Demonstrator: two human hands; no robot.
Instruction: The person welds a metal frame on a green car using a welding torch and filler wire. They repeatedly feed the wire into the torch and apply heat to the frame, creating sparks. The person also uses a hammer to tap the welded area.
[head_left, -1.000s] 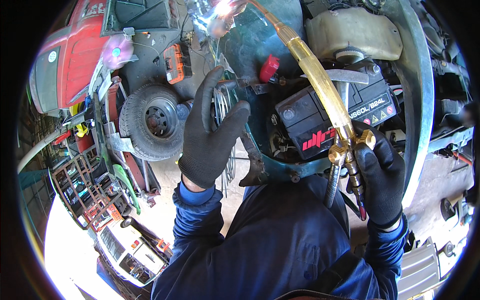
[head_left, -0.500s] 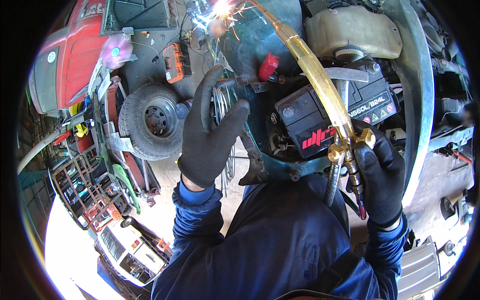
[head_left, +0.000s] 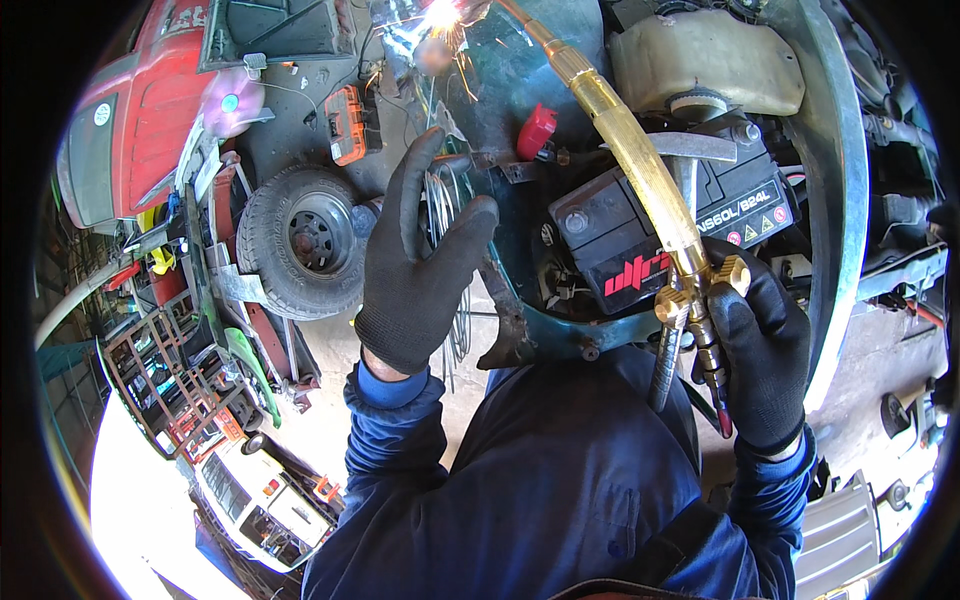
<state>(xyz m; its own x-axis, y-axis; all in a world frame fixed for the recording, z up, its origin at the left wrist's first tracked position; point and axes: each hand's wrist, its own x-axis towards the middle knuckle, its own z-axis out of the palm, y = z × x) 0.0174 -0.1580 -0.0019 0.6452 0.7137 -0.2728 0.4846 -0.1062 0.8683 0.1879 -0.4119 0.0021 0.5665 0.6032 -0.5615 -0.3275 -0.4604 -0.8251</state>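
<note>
My right hand, in a black glove, is closed around the rear of a brass gas torch, beside its valve knobs. The torch slants up and left, ending in bright flame and sparks over metal at the top edge; glare hides the exact spot. My left hand, also gloved, is curled round a coil of thin wire, index finger and thumb apart. A strand of wire seems to rise from it toward the flame. Its other fingers are hidden.
Behind the torch, a hammer lies across a black car battery. A whitish plastic tank sits beyond, beside a curved body panel. Leftward are a wheel, an orange-black case, a spinning fan and a red vehicle.
The sparks at the torch tip have changed shape, some now falling lower right. Both hands and the torch hold almost the same position.
</note>
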